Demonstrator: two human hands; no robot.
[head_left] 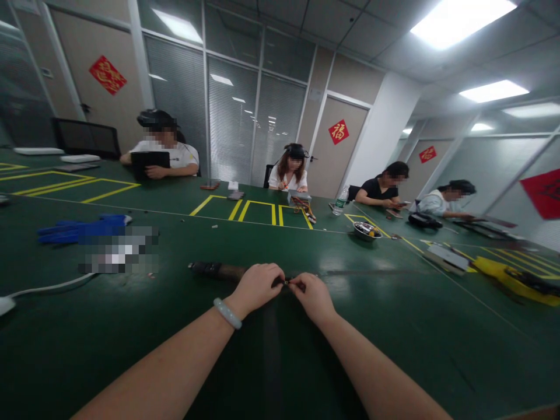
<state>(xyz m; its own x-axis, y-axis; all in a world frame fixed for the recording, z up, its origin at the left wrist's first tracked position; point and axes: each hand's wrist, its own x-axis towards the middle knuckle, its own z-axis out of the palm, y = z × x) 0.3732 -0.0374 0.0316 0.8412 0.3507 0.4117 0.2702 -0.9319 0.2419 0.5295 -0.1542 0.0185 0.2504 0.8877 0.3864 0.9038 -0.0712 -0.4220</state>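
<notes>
My left hand (258, 286) and my right hand (312, 294) meet over the dark green table (394, 326), fingertips pinched together on a small dark part (289, 283) that is too small to name. A pale bead bracelet (227, 313) sits on my left wrist. A dark, brownish elongated tool (216, 270) lies on the table just behind my left hand, partly hidden by it.
Blue gloves (83, 228) lie at the left beside a blurred patch. A white cable (48, 287) runs at the far left. A metal bowl (366, 231), a water bottle (342, 200) and yellow items (511, 277) sit to the right. Several people sit along the far side.
</notes>
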